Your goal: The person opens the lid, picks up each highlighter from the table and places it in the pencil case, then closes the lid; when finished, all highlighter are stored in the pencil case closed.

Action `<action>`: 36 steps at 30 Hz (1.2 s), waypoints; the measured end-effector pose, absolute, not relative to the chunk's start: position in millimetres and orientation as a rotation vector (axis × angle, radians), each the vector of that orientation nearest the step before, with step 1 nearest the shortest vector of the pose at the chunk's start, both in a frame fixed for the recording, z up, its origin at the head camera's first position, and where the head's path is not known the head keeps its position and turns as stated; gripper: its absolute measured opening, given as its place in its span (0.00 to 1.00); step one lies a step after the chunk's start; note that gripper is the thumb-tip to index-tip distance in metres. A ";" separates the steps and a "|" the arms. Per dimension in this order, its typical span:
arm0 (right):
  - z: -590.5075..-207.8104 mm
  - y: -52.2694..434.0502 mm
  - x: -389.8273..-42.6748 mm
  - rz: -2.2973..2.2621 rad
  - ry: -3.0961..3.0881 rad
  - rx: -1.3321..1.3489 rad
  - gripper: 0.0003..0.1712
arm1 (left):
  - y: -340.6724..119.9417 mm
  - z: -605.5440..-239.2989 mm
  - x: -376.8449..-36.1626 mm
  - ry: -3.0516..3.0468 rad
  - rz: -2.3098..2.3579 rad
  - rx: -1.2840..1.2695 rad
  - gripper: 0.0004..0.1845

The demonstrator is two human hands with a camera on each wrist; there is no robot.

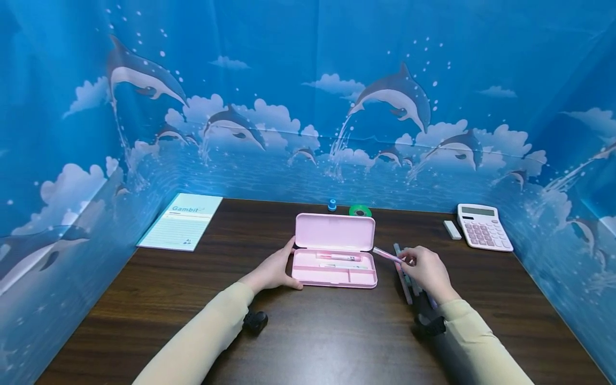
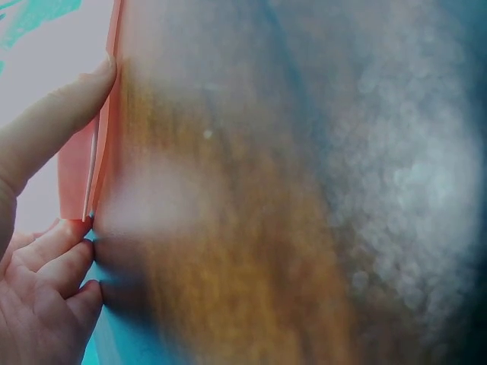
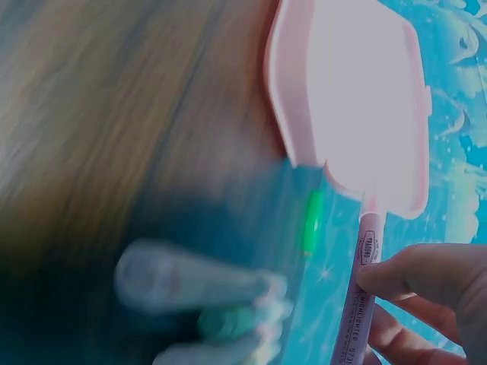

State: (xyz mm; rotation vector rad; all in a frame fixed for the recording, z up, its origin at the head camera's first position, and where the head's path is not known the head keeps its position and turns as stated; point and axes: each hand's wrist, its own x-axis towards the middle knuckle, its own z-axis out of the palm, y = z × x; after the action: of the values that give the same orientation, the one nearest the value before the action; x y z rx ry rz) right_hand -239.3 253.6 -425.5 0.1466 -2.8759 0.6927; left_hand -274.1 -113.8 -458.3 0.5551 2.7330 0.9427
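A pink pencil case [image 1: 320, 276] lies with its lid raised on the dark table. Inside its long compartment rest a pink pen [image 1: 339, 258] and a paler, slimmer one [image 1: 343, 266]. My left hand [image 1: 274, 270] grips the case's left end, thumb at the front and fingers toward the back. Just right of the case, my right hand [image 1: 426, 270] pinches a pinkish-purple highlighter [image 3: 365, 262] between thumb and fingers, its tip pointing at the case. Several more pens [image 1: 403, 283] lie on the table under and beside that hand, partly hidden by it.
Behind the case are a small blue bottle-like item [image 1: 332, 205] and a green tape roll [image 1: 360, 210]. A white eraser [image 1: 452, 230] and a calculator [image 1: 485, 229] lie at the back right, a notepad [image 1: 180, 222] at the back left. A dolphin-printed curtain [image 1: 308, 160] surrounds the table.
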 end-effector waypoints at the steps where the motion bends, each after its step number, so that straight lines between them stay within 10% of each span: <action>1: -425.1 250.4 -240.2 0.697 -2.884 0.151 0.07 | -113.5 -458.1 -273.9 2.732 0.941 0.556 0.68; 36: -437.1 148.2 -271.8 0.752 -2.930 0.421 0.04 | -116.2 -456.8 -273.1 2.717 0.955 0.554 0.68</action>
State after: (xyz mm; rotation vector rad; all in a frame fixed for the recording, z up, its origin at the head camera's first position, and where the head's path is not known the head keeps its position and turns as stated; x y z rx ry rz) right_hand -271.8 148.2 -437.1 0.4213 -2.9301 0.7519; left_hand -273.1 -116.2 -456.8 0.5539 2.7171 0.9546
